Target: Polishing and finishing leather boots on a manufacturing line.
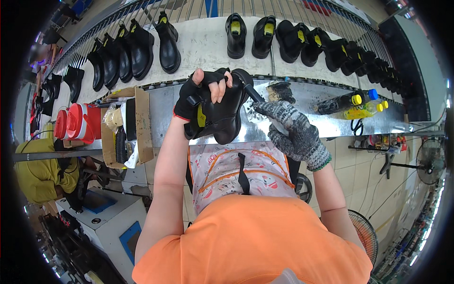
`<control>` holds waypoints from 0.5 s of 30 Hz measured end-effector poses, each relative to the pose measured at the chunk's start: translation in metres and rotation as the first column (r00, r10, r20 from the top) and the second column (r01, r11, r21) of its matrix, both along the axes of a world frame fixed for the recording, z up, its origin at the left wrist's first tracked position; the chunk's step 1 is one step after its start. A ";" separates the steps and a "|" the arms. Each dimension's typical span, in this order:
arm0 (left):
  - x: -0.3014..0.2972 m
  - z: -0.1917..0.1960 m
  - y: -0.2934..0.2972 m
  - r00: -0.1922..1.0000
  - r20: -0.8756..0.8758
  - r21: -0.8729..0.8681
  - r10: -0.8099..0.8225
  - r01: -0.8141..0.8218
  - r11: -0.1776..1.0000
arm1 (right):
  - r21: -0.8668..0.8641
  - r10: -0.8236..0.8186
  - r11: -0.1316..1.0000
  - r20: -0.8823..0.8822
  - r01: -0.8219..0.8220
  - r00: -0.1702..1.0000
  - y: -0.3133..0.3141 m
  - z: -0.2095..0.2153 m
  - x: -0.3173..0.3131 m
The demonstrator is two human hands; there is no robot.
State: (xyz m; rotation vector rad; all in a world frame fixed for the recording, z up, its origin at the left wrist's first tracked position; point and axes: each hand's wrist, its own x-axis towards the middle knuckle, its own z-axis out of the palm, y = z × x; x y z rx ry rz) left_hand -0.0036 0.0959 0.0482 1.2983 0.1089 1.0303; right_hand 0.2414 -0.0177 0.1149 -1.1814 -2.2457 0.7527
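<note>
Above the near edge of the metal bench (175, 105), I have the black boot (222, 111) raised and tilted, its opening toward my left and its sole toward my right. The left hand (205, 90), in a black fingerless glove, is curled closed around the boot's upper. The right hand (294, 128), in a grey knitted glove, is folded around a slim dark tool (254, 94), whose tip lies at the sole's edge; I cannot tell whether it presses there. The step in hand appears to be work along that edge. To do it well, I judge, the left grip should stay firm and turn the boot in small amounts, while the right guides the tip lightly and evenly along the rim, clear of the upper. A black-smeared patch (282, 91) marks the bench just beyond the right hand.
</note>
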 end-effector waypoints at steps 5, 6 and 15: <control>-0.002 -0.001 -0.004 0.999 0.043 -0.110 0.015 -0.010 0.994 | 0.047 0.033 0.999 -0.125 -0.027 0.992 0.010 -0.007 0.002; -0.005 -0.002 -0.004 0.999 0.043 -0.111 0.018 -0.014 0.994 | 0.004 0.012 1.000 -0.118 -0.012 0.993 0.012 -0.008 0.003; -0.040 -0.029 0.016 0.971 0.231 -0.173 0.055 -0.015 0.985 | 0.116 0.067 0.993 -0.374 -0.025 0.925 0.023 -0.059 -0.027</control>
